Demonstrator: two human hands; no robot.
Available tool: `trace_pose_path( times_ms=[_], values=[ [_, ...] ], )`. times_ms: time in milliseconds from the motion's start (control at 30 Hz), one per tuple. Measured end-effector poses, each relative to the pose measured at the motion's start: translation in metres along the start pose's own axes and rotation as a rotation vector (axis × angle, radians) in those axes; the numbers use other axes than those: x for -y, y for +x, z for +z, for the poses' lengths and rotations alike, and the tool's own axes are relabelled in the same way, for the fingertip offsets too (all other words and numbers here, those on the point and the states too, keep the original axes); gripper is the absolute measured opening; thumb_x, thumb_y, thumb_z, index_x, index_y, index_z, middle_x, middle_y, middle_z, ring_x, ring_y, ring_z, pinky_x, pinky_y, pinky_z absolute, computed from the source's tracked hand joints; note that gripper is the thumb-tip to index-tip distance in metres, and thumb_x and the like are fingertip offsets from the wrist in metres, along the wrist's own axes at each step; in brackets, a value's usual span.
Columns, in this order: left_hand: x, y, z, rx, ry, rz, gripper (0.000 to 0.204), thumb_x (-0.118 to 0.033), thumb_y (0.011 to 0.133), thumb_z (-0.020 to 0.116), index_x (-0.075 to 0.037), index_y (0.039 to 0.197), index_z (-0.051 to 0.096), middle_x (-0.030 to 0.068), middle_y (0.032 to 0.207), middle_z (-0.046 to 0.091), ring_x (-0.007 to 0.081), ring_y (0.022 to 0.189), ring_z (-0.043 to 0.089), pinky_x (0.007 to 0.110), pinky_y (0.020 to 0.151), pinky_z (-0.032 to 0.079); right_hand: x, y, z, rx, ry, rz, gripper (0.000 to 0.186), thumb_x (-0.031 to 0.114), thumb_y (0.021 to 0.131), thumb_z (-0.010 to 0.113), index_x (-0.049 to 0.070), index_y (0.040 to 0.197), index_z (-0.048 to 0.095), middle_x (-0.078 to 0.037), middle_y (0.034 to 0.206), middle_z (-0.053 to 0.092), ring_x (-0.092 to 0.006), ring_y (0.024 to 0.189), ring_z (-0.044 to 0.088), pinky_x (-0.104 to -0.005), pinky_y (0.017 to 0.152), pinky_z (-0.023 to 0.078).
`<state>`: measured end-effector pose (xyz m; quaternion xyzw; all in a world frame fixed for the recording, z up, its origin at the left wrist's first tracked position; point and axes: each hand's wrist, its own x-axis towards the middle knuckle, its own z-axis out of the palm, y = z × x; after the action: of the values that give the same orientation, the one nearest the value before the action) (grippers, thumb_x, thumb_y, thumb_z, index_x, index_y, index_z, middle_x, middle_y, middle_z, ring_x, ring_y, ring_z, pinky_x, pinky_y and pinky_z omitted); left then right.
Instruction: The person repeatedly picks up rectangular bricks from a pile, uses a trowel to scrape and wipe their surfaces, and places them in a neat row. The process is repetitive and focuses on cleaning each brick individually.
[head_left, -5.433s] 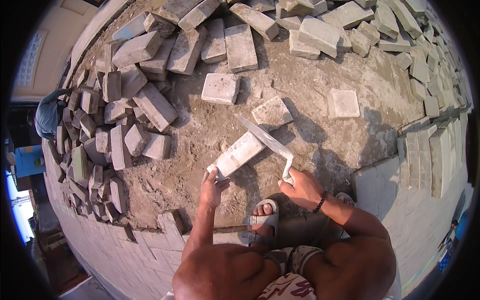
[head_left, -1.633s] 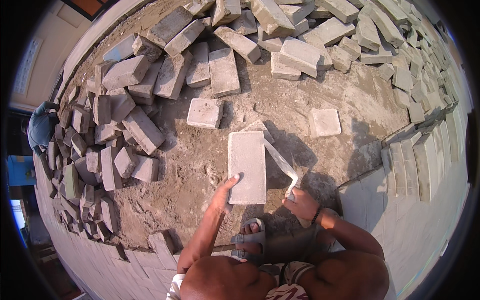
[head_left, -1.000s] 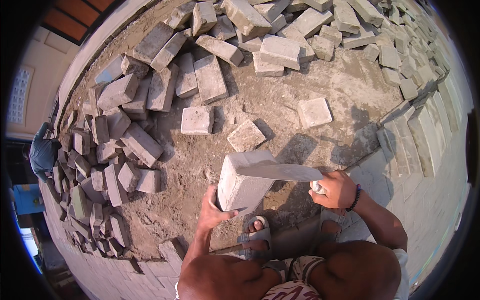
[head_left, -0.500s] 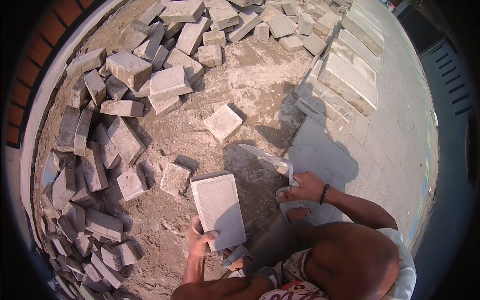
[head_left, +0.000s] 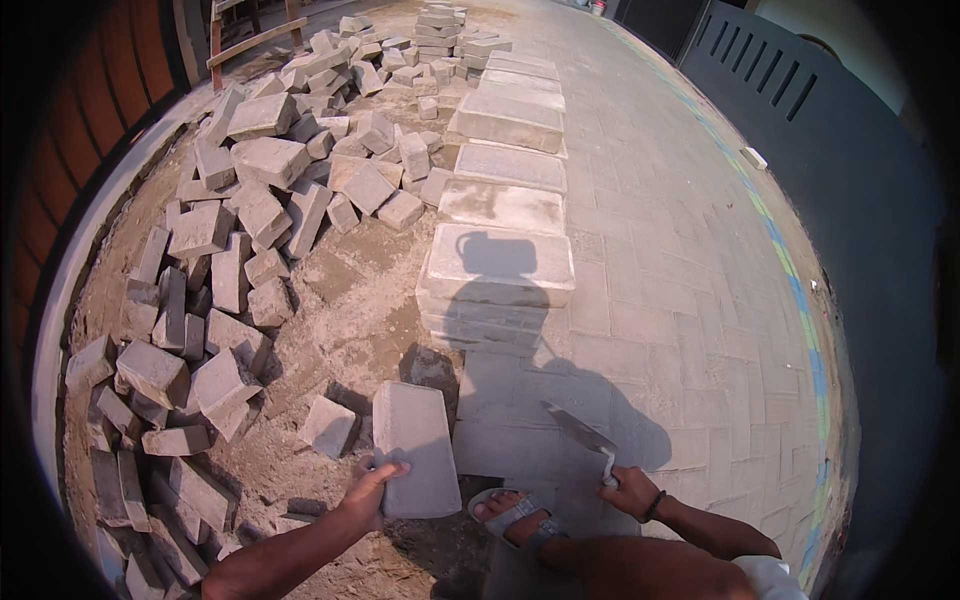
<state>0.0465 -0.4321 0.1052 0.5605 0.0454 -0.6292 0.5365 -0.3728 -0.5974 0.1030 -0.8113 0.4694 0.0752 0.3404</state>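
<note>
Holding a full grey paver [head_left: 417, 450] in the left grip [head_left: 372, 490], thumb flat on its upper face and fingers mostly out of sight round the left edge, while the right grip [head_left: 632, 492] is wrapped round the handle of a trowel [head_left: 583, 432], blade apart from the block. The paver's over bare dirt [head_left: 370, 310], just left of the paving [head_left: 690, 390]. With a one-handed hold like that, I'd get the fingers well under it, since it's probably heavy and could twist out. Lower it square, pull fingertips clear before an edge pinches them, and mind the sandalled foot [head_left: 515, 515] just beside it. A shorter block [head_left: 329, 427] lies to the left, a row of blocks [head_left: 505, 205] lines the paving's edge further up, with a messy pile [head_left: 270, 160] left of that.
</note>
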Motion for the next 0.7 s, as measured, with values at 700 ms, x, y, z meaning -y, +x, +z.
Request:
trace_pose_path(
  times_ms=[700],
  values=[
    [0.088, 0.108, 0.162, -0.079, -0.523, 0.106, 0.063, -0.011, 0.081, 0.068, -0.007, 0.135, 0.036, 0.0145, 0.128, 0.042, 0.0369, 0.116, 0.047, 0.051, 0.104, 0.039, -0.033, 0.010, 0.034, -0.034, 0.350, 0.278, 0.027, 0.026, 0.086, 0.068, 0.001, 0.087, 0.060, -0.007, 0.067, 0.061, -0.0179, 0.056, 0.061, -0.0339, 0.053, 0.049]
  ],
)
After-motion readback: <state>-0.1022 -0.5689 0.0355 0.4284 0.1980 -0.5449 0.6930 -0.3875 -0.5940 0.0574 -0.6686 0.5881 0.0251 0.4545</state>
